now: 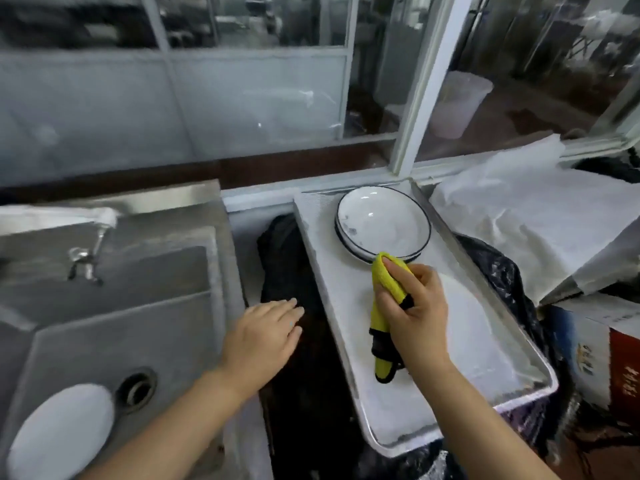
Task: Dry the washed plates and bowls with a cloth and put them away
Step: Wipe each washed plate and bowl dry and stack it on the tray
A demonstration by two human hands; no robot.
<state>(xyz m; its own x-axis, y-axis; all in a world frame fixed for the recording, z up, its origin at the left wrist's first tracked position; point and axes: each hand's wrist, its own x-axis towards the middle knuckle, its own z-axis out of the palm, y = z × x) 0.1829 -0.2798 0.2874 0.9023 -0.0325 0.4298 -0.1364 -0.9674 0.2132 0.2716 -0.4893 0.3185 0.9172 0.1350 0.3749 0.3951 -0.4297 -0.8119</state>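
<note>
My right hand [414, 306] grips a folded yellow cloth with black trim [384, 289] over a long metal tray [332, 303]. A stack of white bowls with dark rims [381, 220] stands at the tray's far end, just beyond the cloth's tip. Partly hidden under my right hand, a plain white plate [471, 317] lies on the tray. My left hand [265, 336] hovers flat with fingers straight over the gap between the sink and the tray, holding nothing. In the sink's near left corner lies another white plate [60, 434].
A steel sink [145, 306] with a tap [86, 254] and a drain [136, 388] fills the left. Black bags [287, 258] lie in the gap and under the tray. White sheeting [526, 216] and a printed box [595, 355] sit right. Windows stand behind.
</note>
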